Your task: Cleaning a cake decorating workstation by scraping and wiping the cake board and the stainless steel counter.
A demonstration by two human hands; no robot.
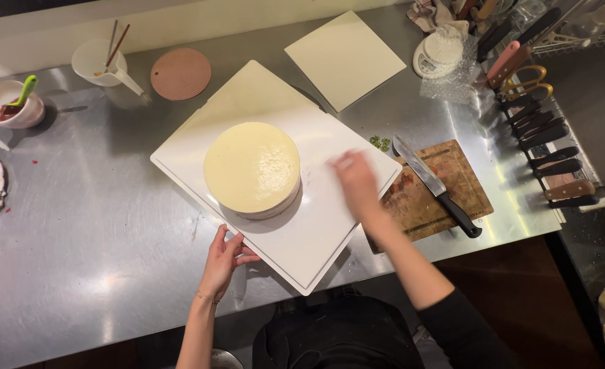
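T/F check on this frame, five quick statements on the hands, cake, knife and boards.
1. The left hand grips the near edge of the large white square board. True.
2. The round pale yellow cake sits on the wooden cutting board. False: it sits on the white board.
3. The black-handled chef's knife lies on the wooden cutting board. True.
4. The right hand holds the knife. False: it is blurred above the white board, holding nothing visible.
5. The round terracotta trivet lies under the cake. False: it lies apart, further back on the steel counter.
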